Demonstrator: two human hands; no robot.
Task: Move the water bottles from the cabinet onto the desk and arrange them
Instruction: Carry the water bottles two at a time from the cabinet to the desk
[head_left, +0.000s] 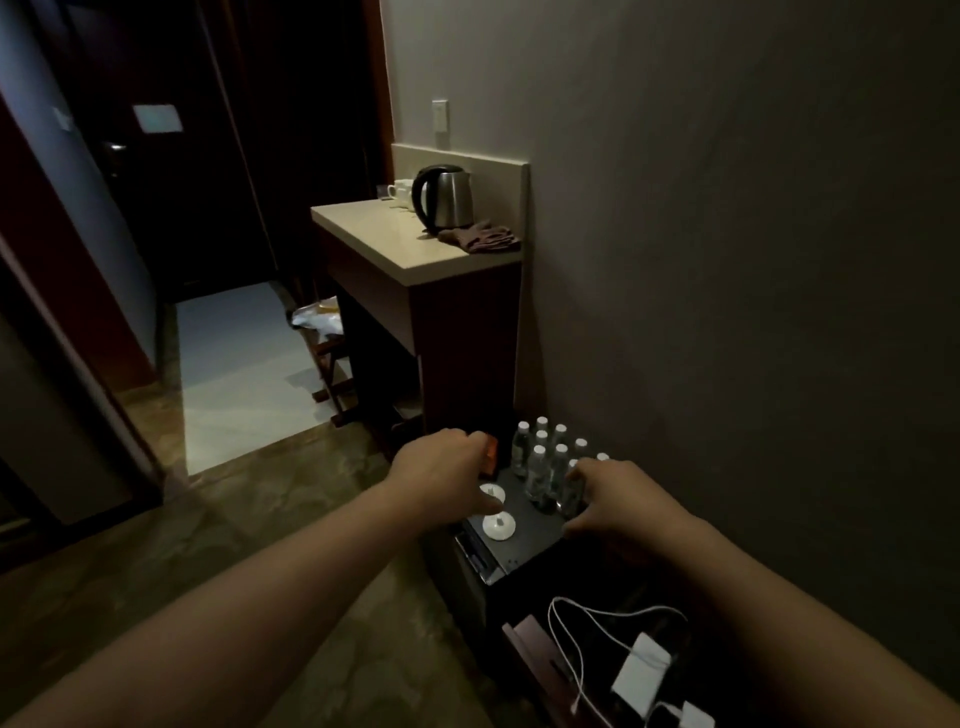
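Several small clear water bottles with white caps stand clustered on a low black cabinet against the wall. My right hand reaches to the front of the cluster, fingers spread near the closest bottle, holding nothing that I can see. Left of the bottles my left hand hovers with fingers loosely bent, beside a small orange item and above two white round lids. The beige-topped desk stands farther back along the same wall.
On the desk are a steel kettle, white cups and a crumpled brown cloth. White chargers and cables lie on the cabinet's near end. A wooden rack sits under the desk. The room is dim.
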